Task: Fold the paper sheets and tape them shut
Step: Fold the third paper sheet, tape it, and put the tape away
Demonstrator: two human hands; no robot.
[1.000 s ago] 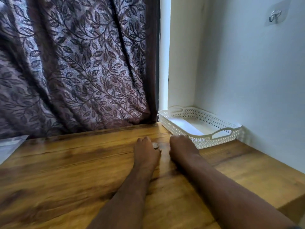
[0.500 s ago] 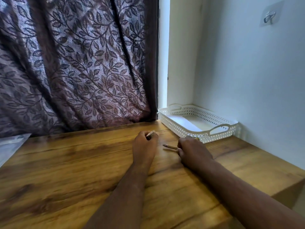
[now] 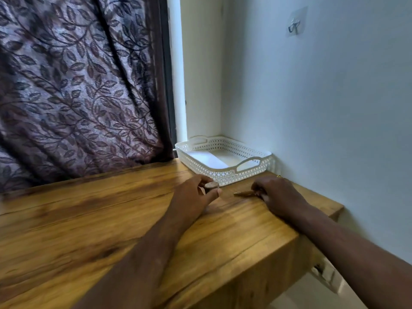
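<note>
Here, the left hand point(image 3: 191, 195) rests on the wooden table point(image 3: 89, 219), thumb and fingers curled round a small greyish tape roll point(image 3: 211, 185) (identified from its shape and the task, as the view is blurred). The right hand point(image 3: 278, 192), near the front wall of the tray, curls round a slender pointed tool point(image 3: 243, 193) whose tip points toward the left hand. Whether it is a pen, a blade or closed scissors cannot be told. The only paper in view is a white paper sheet point(image 3: 205, 157) lying flat on the floor of the white perforated tray point(image 3: 223, 175), which sits in the far corner of the table beside the leaf-patterned curtain point(image 3: 78, 85). A clear adhesive hook point(image 3: 294, 26) is fixed high on the wall. No sheet lies under either hand, so folding appears not yet begun. Handling, as judged: the sheet should be very light, thin and limp, and easily creased or torn. Lying flat on the tray floor, it offers little to grasp, so the likely hold is a pinch at a free edge or corner, lifting it clear of the tray wall. The roll looks small, light and rigid, best held by its rim so the free end can be peeled. Both hands are occupied, so one would need freeing first.
</note>
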